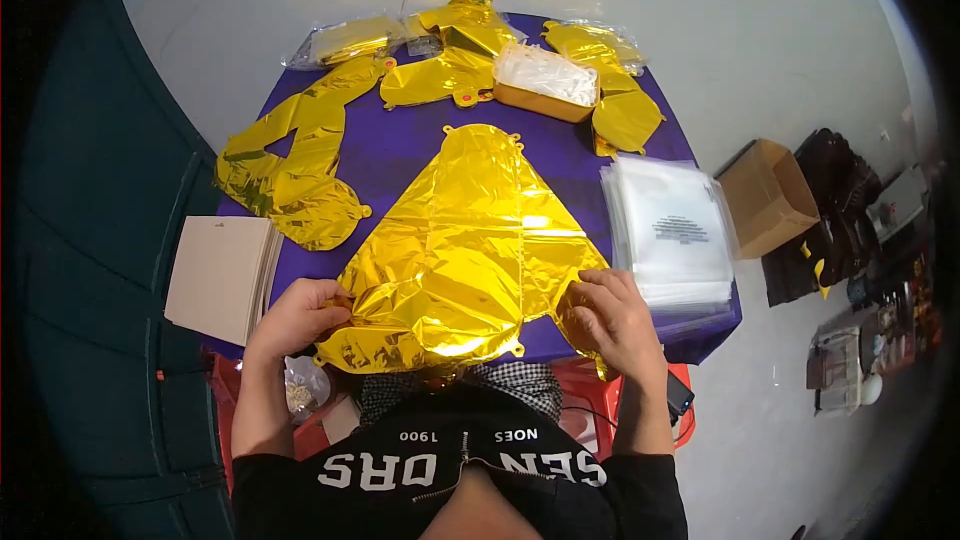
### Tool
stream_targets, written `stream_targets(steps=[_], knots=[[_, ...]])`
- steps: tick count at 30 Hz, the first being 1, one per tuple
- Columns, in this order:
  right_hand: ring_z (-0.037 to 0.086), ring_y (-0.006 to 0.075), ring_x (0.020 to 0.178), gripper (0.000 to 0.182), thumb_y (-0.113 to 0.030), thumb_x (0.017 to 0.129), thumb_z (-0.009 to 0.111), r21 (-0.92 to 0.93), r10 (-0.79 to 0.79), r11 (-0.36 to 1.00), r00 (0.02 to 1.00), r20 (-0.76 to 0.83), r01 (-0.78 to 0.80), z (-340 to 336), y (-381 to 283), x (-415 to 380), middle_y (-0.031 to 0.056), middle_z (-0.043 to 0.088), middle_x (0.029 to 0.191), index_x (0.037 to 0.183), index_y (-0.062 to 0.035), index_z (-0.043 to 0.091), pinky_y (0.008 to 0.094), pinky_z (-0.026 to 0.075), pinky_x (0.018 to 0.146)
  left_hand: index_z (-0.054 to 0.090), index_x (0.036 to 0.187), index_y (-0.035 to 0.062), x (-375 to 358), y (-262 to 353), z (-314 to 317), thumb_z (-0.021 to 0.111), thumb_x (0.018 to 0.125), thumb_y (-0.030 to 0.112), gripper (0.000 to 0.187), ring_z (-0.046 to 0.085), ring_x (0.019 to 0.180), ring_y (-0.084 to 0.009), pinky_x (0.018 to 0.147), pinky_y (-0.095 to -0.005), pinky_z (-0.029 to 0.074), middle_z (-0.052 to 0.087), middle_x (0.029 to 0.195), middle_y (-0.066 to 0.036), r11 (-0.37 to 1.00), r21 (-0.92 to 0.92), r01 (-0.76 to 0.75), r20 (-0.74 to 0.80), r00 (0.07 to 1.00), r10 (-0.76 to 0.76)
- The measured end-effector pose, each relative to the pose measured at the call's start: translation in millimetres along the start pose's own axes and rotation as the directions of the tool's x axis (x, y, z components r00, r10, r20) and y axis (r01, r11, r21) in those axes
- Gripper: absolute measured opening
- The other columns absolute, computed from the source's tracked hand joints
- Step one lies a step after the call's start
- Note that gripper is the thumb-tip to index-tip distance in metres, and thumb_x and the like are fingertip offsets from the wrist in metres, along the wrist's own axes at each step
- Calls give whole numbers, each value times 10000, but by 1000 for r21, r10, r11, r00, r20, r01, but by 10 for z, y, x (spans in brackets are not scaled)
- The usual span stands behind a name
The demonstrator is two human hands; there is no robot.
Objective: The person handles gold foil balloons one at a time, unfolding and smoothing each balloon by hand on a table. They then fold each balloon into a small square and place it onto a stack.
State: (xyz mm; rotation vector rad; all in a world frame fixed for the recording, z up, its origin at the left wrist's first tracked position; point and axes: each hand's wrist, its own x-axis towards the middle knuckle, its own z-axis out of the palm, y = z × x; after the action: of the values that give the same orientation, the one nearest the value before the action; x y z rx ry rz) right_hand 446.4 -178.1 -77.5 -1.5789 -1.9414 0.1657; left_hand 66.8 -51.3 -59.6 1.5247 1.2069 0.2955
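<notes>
A large gold foil sheet [465, 240], wide at the near side and narrow at the far end, lies creased on the purple-covered table [400, 145], its near edge at the table's front. My left hand [305, 315] pinches the foil's left corner between thumb and fingers. At the right corner, my right hand [607, 315] has its fingers somewhat spread and bent over the foil; whether they grip it is unclear. Small round tabs stick out from the foil's edges.
More gold foil pieces [320, 120] lie at the left and far side. A yellow tub [545, 100] holds white strips. Clear plastic bags [675, 230] are stacked at right, white cards [222, 270] at left. A cardboard box [765, 195] stands beyond the right edge.
</notes>
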Motion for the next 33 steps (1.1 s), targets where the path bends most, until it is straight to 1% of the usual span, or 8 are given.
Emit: stream_targets(steps=[4,7,10,13,22,25,28,33], knots=[[547,352,1015,260,-59,778,668,3,4,1000,1000,5,-4,3,-10,-2,178,605,1079,1023,12,619,408,463,868,637,870,-17,3,35,-16,622,822,27,67,499,582,-56,501,-212,387,579,681,9,998,56,11,13,1000,-12],[546,353,1018,261,-59,776,669,1,9,1000,1000,5,-9,2,-2,-5,177,606,1080,1023,10,619,409,462,871,633,840,20,1,22,-10,622,817,23,25,458,527,-37,459,-197,330,545,648,36,998,57,-8,1,1000,8],[546,350,1014,258,-61,777,669,1,9,1000,1000,13,-9,10,1,-3,176,606,1076,1020,11,619,409,462,872,630,840,22,-5,-43,-52,624,820,26,21,449,527,-33,459,-196,324,538,644,41,999,33,-21,3,1000,21],[547,343,1004,253,-64,777,668,1,-22,1000,999,28,22,30,-24,30,171,607,1066,1014,9,622,407,463,872,634,850,-10,-11,-60,-50,619,809,21,53,497,611,-55,532,-215,396,571,678,11,1000,11,-8,18,1000,8],[547,330,997,239,-70,772,671,5,-68,998,997,48,67,65,-88,133,154,611,1053,994,4,623,400,462,872,627,867,-41,42,-64,-18,625,800,41,106,515,650,-71,586,-239,433,590,698,-13,990,112,-81,29,997,78],[544,329,1003,246,-72,775,671,11,-53,999,997,59,53,82,-56,105,149,612,1058,1003,4,621,401,460,877,628,865,-36,1,-63,-4,620,803,42,100,521,661,-72,591,-241,435,595,711,-10,998,18,-52,-11,999,52],[542,330,1009,255,-72,777,671,14,-39,999,997,60,38,93,-29,84,147,612,1060,1015,4,618,400,457,883,629,862,-29,-15,-123,-6,611,808,33,84,526,654,-76,585,-241,434,590,708,-1,997,32,-74,-96,992,77],[544,334,1010,260,-66,774,673,19,-24,1000,998,58,22,91,-23,81,148,613,1055,1017,5,618,401,456,891,628,869,-19,-31,-306,-2,605,813,28,76,517,627,-60,555,-222,416,585,708,7,995,-59,-76,-123,990,68]])
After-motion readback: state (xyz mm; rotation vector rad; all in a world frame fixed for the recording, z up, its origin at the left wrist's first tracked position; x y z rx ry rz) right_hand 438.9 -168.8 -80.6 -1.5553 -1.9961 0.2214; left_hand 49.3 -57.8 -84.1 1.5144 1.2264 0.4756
